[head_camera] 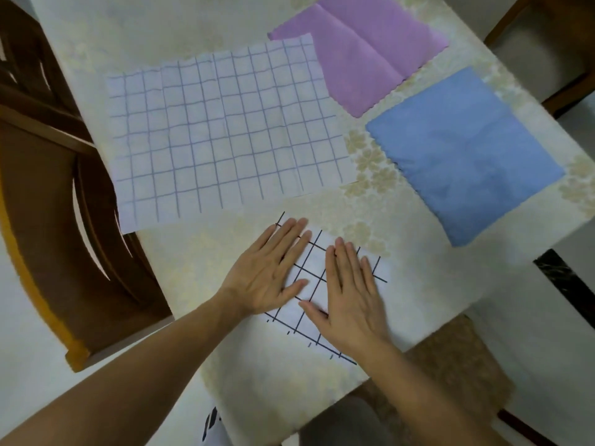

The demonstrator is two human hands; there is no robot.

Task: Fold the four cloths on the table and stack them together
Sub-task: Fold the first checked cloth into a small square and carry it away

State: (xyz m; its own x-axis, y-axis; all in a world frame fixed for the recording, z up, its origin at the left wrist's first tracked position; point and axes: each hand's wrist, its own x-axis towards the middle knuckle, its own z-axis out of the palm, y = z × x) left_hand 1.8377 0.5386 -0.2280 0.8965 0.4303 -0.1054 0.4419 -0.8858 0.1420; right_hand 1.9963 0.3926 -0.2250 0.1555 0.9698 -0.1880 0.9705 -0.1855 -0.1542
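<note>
A white cloth with a black grid (314, 268) lies folded small near the table's front edge. My left hand (270, 272) presses flat on its left part, fingers spread. Beside it, my right hand (351, 300) lies flat on the cloth's right part. Behind them a large white cloth with a thin blue grid (222, 133) is spread out flat. A purple cloth (363, 49) lies spread at the back, its left corner tucked under the blue-grid cloth. To the right, a blue cloth (467, 152) lies flat near the table's right edge.
The table (180, 265) has a cream floral cover. A brown wooden chair (64, 204) stands close at the left. Another chair (547, 43) is at the back right, and a brown cushioned stool (460, 365) sits below the table's front right corner.
</note>
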